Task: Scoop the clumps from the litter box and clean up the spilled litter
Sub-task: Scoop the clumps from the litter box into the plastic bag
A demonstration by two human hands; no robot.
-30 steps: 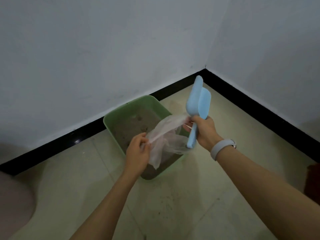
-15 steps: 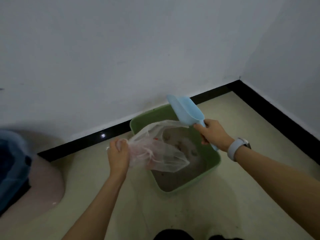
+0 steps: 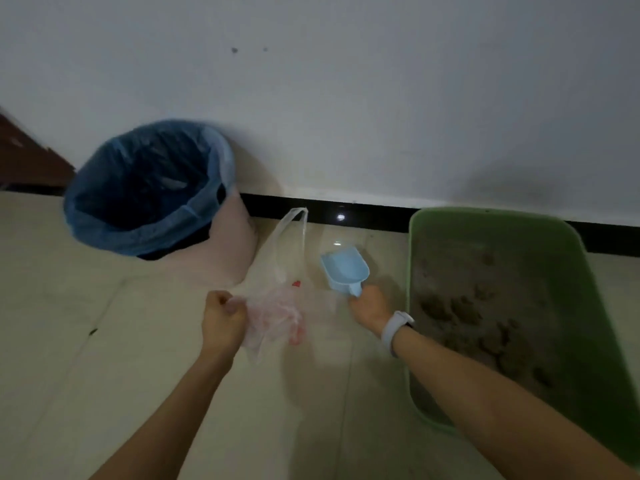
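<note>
- Now, left hand (image 3: 221,315) clutches a bag (image 3: 277,306); right hand (image 3: 369,304) grips the scoop (image 3: 344,268).
- Clumps (image 3: 460,313) remain in the box (image 3: 585,306); scooping looks unstarted.

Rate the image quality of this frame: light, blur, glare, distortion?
Head view: dim, flat light. The bin smears with motion blur, and the bag is soft. A small glare spot sits on the black baseboard. Wide-angle bending splays the litter box. The clumps stay legible.
</note>
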